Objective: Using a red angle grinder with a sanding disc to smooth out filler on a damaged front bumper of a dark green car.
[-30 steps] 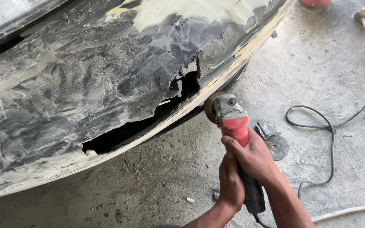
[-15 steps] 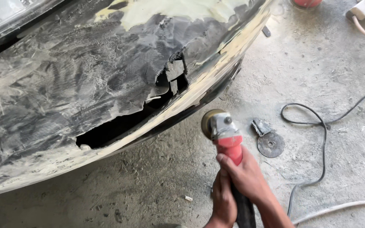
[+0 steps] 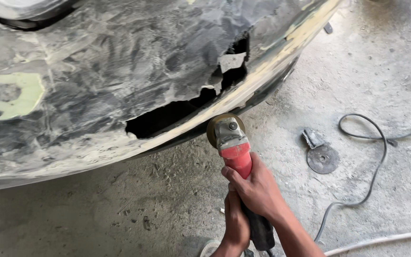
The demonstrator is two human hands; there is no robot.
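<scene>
The red angle grinder (image 3: 234,147) is being held closer beneath the torn bumper (image 3: 120,81) than before, gripped firmly by the right hand (image 3: 258,190) ahead of the left hand (image 3: 236,223), above the concrete floor (image 3: 120,214).

Open concrete floor (image 3: 120,214) lies left of and below both hands, free of obstruction apart from small debris. Overhead, the damaged car body panel (image 3: 120,85) closes off all upward passage; its jagged hole (image 3: 167,116) offers a narrow opening with torn edges. To the right, a loose disc (image 3: 323,158) lies on the floor, and beyond it a black cable (image 3: 374,171) loops across. A white hose (image 3: 381,240), possibly a cord, crosses the lower right corner.
</scene>
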